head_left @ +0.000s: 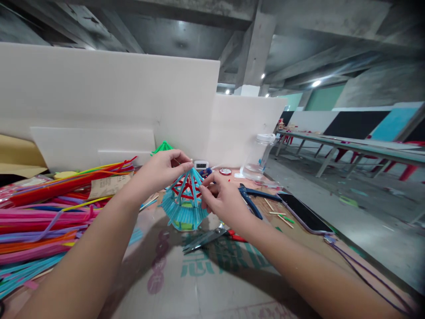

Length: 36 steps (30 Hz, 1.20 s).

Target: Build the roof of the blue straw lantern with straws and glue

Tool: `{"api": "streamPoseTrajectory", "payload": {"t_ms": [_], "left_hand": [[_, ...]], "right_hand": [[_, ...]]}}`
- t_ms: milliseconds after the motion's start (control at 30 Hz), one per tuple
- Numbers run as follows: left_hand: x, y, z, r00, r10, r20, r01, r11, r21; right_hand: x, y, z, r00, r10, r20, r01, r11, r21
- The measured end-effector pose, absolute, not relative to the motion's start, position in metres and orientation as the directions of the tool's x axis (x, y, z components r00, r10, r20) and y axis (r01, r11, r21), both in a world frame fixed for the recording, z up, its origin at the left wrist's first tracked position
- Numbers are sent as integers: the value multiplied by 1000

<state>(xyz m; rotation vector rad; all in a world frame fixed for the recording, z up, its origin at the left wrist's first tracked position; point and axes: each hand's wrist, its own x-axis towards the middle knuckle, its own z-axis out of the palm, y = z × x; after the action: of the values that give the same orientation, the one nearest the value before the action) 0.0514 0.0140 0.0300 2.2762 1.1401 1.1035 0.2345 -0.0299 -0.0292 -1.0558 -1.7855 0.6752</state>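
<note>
A small pavilion-like model [187, 212] stands upright on the cardboard, with blue strips for a pointed roof and a flared skirt. Red strips cross its upper frame. At its peak, my left hand [169, 166] is closed in a pinch, thumb and forefinger on the tip. Beside the upper right of the model, my right hand [221, 195] has its fingers pinched together against the frame; what lies between them is too small to make out. Scissors [207, 237] with red handles lie just in front, partly under my right forearm. Blue-handled pliers [250, 201] rest right of that hand.
Coloured pipe cleaners [43, 221] are heaped at the left. A green model roof [162, 147] shows behind my left hand. Farther back are a small digital display [201, 165] and a clear bottle [259, 155]. A phone [303, 212] and short sticks [279, 213] lie right.
</note>
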Motion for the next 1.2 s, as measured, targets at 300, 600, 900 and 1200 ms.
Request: {"api": "streamPoseTrajectory", "payload": {"t_ms": [300,600,900,1200], "left_hand": [[52,11,30,385,800,461,500,-600,624],[53,7,32,363,773,520,596,-621,508],[48,12,32,353,772,528,580,-624,524],[44,26,23,360,750,555,543,-652,529]], "right_hand": [[234,-31,-28,-199,881,430,382,474,-794],[231,-37,-21,-222,909,352,357,412,-838],[224,-34,-30,-256,951,174,193,227,-955],[227,-34,-28,-225,943,247,337,313,-888]]}}
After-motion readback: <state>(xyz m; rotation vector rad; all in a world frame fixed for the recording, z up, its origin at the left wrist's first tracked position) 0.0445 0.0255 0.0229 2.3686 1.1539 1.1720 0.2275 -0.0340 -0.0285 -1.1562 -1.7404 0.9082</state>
